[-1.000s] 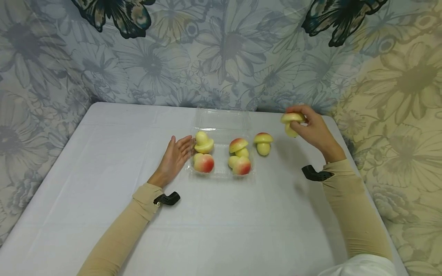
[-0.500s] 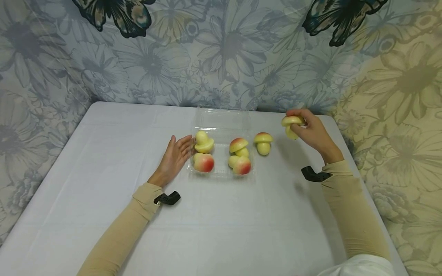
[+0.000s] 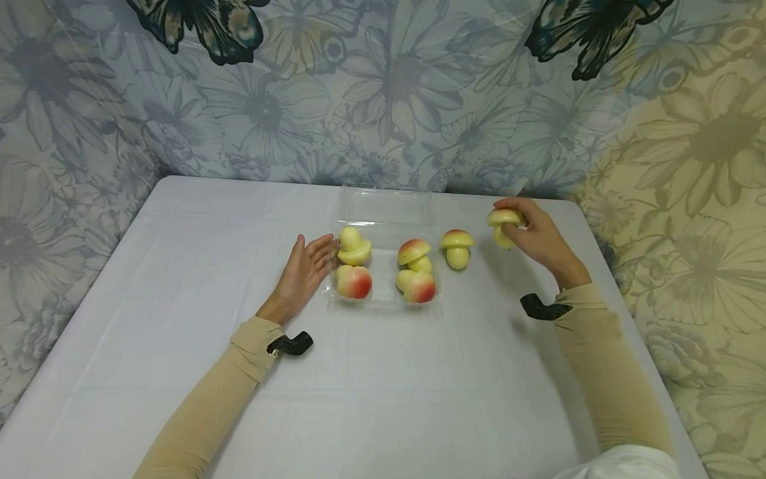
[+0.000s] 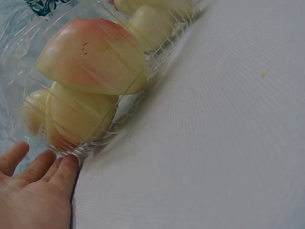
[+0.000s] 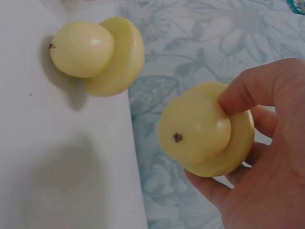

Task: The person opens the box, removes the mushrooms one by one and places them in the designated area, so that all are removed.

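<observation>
My right hand [image 3: 541,238] grips a yellow toy mushroom [image 5: 195,131] by its cap, thumb on one side and fingers curled round the other. It is held above the table's back right part. A second toy mushroom [image 3: 457,249] with a reddish cap top lies on the cloth to its left. Several more mushrooms, such as one with a red and yellow cap [image 4: 95,57], lie in a clear plastic container [image 3: 383,303] with its lid [image 3: 385,206] folded back. At the container's left wall is my left hand [image 3: 302,276], fingers extended, the fingertips right at the plastic.
A white cloth covers the table [image 3: 383,399]. Flowered wallpaper [image 3: 389,100] rises directly behind the table's back edge and along both sides. Dark butterfly decorations [image 3: 206,30] hang on the wall.
My right hand has lowered slightly with the mushroom, toward the table. The left hand and the container stay where they were.
</observation>
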Motion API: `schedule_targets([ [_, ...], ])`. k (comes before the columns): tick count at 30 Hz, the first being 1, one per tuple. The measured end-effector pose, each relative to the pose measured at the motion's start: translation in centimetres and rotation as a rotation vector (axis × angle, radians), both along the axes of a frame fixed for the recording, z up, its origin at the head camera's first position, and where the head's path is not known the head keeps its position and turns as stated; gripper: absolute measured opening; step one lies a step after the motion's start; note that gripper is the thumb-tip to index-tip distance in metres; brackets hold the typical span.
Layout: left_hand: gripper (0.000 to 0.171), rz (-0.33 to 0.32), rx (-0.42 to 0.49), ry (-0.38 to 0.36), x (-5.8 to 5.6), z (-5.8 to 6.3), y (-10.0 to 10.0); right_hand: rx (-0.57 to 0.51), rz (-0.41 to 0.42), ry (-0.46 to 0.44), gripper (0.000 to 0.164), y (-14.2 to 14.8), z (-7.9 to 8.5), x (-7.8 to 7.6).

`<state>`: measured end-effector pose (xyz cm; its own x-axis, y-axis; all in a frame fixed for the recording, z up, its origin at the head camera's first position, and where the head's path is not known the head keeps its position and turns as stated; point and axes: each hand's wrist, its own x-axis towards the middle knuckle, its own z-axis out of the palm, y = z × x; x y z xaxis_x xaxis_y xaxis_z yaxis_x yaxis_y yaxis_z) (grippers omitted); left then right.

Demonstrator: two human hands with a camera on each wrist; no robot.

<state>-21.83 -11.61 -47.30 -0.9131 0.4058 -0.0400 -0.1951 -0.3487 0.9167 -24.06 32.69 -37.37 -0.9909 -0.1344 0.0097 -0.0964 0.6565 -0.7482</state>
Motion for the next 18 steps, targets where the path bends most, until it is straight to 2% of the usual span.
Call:
schedule_targets([
  [18, 0.083, -0.001, 0.004, -0.002, -0.1, -0.2, 0.0, 0.008, 0.021, -0.049, 0.044, 0.2, -1.6, 0.1],
])
